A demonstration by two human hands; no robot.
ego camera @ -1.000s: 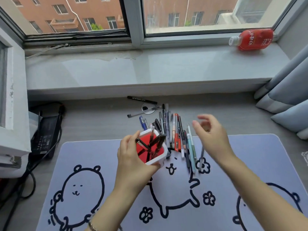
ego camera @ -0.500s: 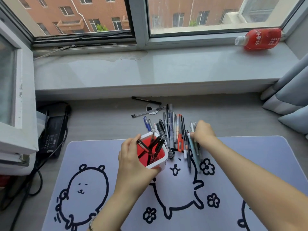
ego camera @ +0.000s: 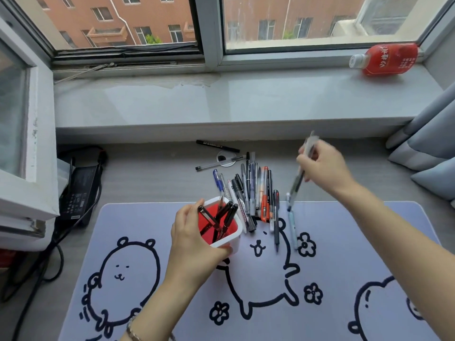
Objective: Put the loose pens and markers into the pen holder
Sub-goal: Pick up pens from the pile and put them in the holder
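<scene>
In the head view, a white pen holder point(ego camera: 225, 226) with a red inside is gripped by the left hand point(ego camera: 194, 239), whose fingers are curled around its near and left sides. The holder is stood on a pale purple mat point(ego camera: 344, 279) with black bear drawings, and the mat is laid on the grey bench point(ego camera: 152, 175). A few black pens point(ego camera: 222, 215) are already leaned inside the holder. At about 1 o'clock from the holder, a heap of loose pens and markers point(ego camera: 256, 193) is spread across the far edge of the mat, with an orange marker point(ego camera: 264, 195) among them. A dark pen point(ego camera: 301, 173) is pinched in the closed fingers of the right hand point(ego camera: 325, 166), which is held up in the air at 3 o'clock from the heap; the pen is blurred and slanted, its lower tip pointed down toward the mat. A black marker point(ego camera: 218, 145) and a clear pen point(ego camera: 219, 164) are left lying apart at 12 o'clock from the heap. A red bottle point(ego camera: 386, 59) is lying on its side on the window sill point(ego camera: 221, 104), far off at 2 o'clock. A black charger point(ego camera: 80, 190) with cables is seen at 9 o'clock.
</scene>
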